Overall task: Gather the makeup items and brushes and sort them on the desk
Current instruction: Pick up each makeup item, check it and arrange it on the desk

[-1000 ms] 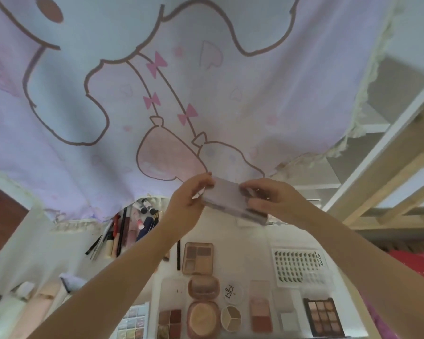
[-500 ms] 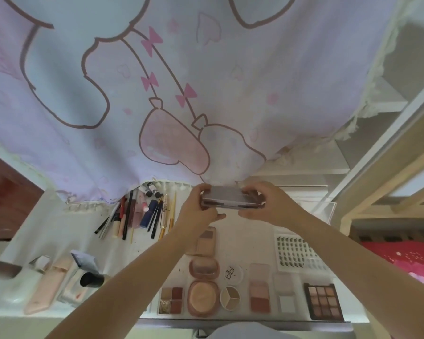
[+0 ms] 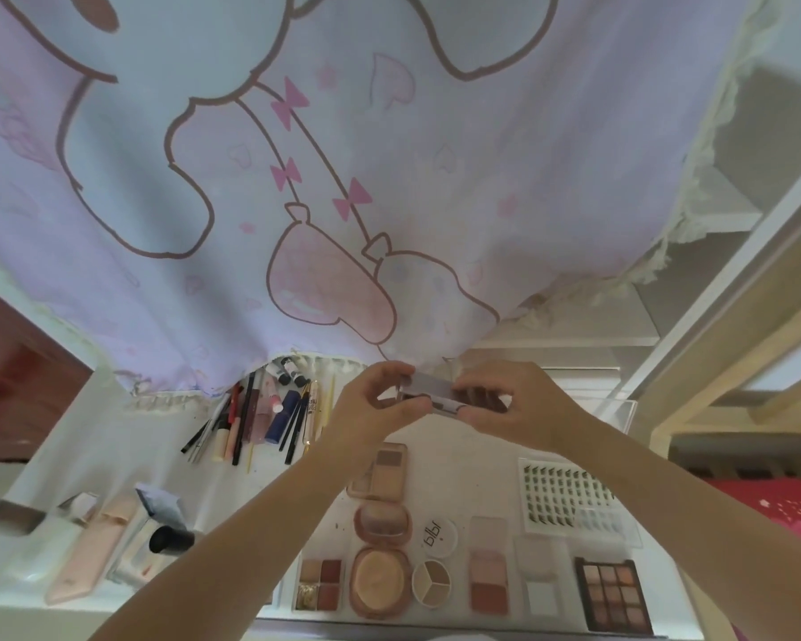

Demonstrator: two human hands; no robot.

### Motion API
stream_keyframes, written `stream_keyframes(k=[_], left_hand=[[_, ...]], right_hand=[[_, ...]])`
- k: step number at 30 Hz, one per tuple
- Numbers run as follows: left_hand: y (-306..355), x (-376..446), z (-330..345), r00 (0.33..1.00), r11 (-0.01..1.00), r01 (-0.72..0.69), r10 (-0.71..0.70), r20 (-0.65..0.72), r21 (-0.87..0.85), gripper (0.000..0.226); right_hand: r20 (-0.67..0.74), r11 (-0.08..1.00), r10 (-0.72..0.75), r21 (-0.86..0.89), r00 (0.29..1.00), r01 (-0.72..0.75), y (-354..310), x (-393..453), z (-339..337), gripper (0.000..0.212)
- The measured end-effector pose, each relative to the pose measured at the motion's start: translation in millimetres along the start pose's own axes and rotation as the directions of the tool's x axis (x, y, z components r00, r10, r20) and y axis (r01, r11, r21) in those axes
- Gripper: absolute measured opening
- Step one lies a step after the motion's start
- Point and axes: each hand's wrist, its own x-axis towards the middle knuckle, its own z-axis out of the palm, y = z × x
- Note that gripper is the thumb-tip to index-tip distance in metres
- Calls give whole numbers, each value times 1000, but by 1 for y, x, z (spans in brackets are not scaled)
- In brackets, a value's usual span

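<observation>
A flat grey-lilac palette (image 3: 435, 391) hangs above the far middle of the white desk (image 3: 454, 460), held at both ends. My left hand (image 3: 375, 409) pinches its left end and my right hand (image 3: 509, 402) grips its right end. Below them lie sorted compacts and palettes: a beige eyeshadow palette (image 3: 382, 469), round pink compacts (image 3: 382, 525), a powder compact (image 3: 379, 582), a dark nine-pan palette (image 3: 613, 592). Pencils, brushes and tubes (image 3: 269, 409) lie in a row at the back left.
A lilac cartoon curtain (image 3: 343, 178) hangs over the desk's far side. A lash card (image 3: 567, 497) lies at the right, a pink tube (image 3: 93, 552) and a black-capped bottle (image 3: 170, 538) at the left. A wooden bed frame (image 3: 736, 363) stands on the right.
Both hands have lowered the palette toward the desk and turned it flatter; the view has tipped down, showing more of the desk.
</observation>
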Motion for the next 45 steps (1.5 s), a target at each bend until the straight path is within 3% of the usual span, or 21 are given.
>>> stream_keyframes(k=[3,7,12,17,20,23,25,30,35,45], left_hand=[[-1,-2,0,1000,1000,14,-14,0,-9,31],[-4,-4,-1,1000,1000,26,-27,-10,-9,33],[-13,-11,-4,998,999,51,-51,22,-17,47],[-24,-13,-14,981,986,160,-155,112,-36,67],[-29,-11,-14,961,968,201,-224,160,150,70],[-39,-6,-12,947,925,210,-274,171,316,68],[-51,3,-10,946,857,220,-304,111,467,69],[-80,25,6,941,616,195,-338,33,763,70],[-106,40,20,906,507,220,-423,19,833,67],[-130,48,39,863,402,255,-504,-20,879,47]], right_hand=[[-3,1000,-18,3,1000,18,0,-1,4,42],[3,1000,-24,11,1000,24,2,-2,11,52],[52,992,72,97,996,-76,5,-3,14,58],[116,941,274,173,955,-291,16,3,5,28],[170,950,296,48,940,-308,32,12,3,35],[247,964,246,-164,937,-210,42,19,9,27],[278,951,209,-281,938,-129,49,23,21,27],[290,818,275,-572,917,-64,76,25,52,25],[324,746,356,-664,876,-58,90,20,65,21],[379,736,418,-674,826,-64,106,21,75,27]])
